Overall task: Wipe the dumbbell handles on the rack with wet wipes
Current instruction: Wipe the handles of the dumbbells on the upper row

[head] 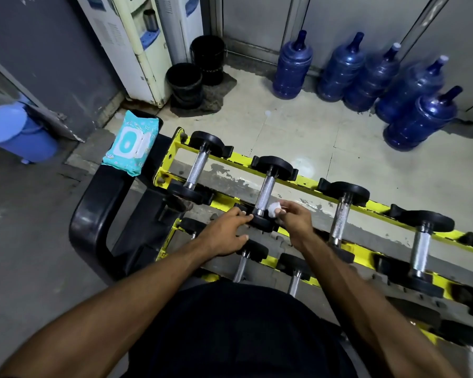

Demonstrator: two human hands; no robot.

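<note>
My right hand (295, 219) pinches a small wadded wipe (273, 208) between thumb and fingertips at the near end of the second handle (265, 193) on the rack's (219, 201) top tier; I can't quite tell if it touches steel. My left hand (224, 236) rests, fingers nearly straight, on that dumbbell's near head (261, 223). So small a wad could snag on the knurling and slip out, or the dumbbell could roll if my bracing slackens.

Yellow rack (306, 181) with black dumbbell ends, knurled silver handle (265, 192), white wipe (273, 208), turquoise-and-white wipes pack (131, 144), translucent blue water bottles (292, 69)
</note>
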